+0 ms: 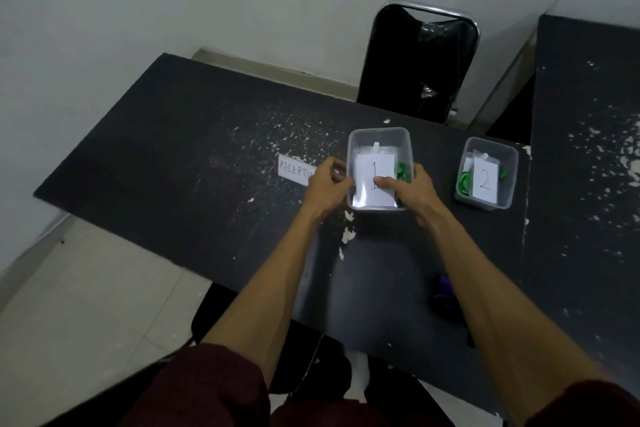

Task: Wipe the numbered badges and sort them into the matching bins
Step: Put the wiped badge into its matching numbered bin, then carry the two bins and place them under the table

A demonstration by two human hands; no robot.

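Right hand: thumb lies flat on badge 1; fingers curl over the right rim of bin 1.
Left hand: fingers curled against bin 1's left wall; we cannot tell whether it grips.
Badge 1: inside bin 1, face up.
Risk, tipping: we judge the light bin could slide or tilt if the thumb drags the badge while the left hand gives no hold.
Risk, snag: the green lanyard could catch the thumb and lift the badge out.
Risk, skipped wipe: the cloth lies well apart, by the right forearm.
Bins: two; bin 2 stands to the right.
Badges: two seen; badge 2 is in bin 2. We cannot tell whether any are hidden beneath.
Cloths: one.
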